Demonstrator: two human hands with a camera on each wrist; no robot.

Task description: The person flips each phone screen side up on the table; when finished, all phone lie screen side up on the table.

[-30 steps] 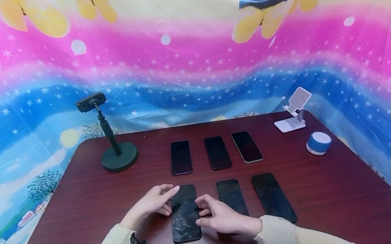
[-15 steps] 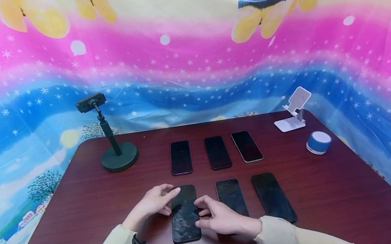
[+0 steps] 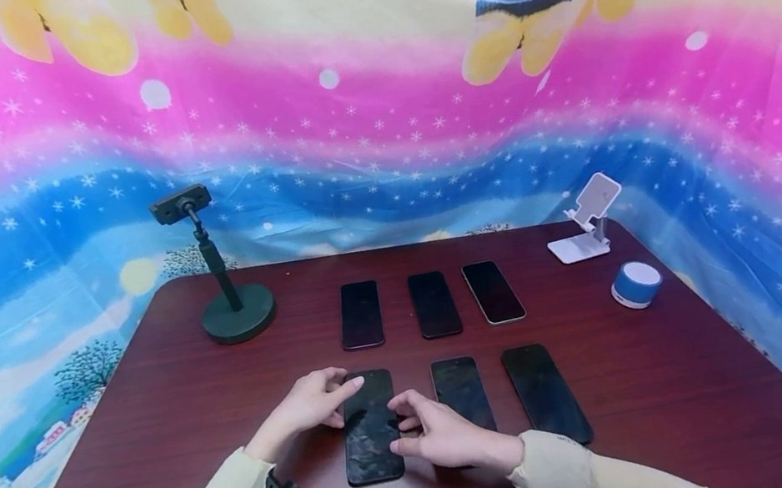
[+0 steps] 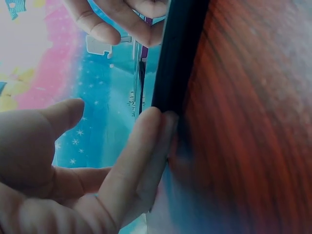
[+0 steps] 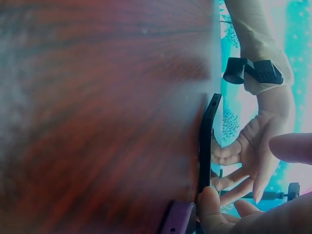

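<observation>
In the head view a black phone lies face up at the front left, with smudges on its screen. My left hand is at its upper left edge, thumb reaching above the screen. The left wrist view has these fingertips against the phone's side, the thumb raised clear. From the other side, my right hand touches the right edge. Its fingertips meet the phone in the right wrist view, with the thumb apart. That hand partly covers a second phone.
A third front phone lies to the right. Behind are three more phones, at left, middle and right. A dark green stand, a white phone stand and a blue round speaker stand farther out.
The phone between the hands has shifted very slightly right, and my left thumb with it. My right hand stays almost still.
</observation>
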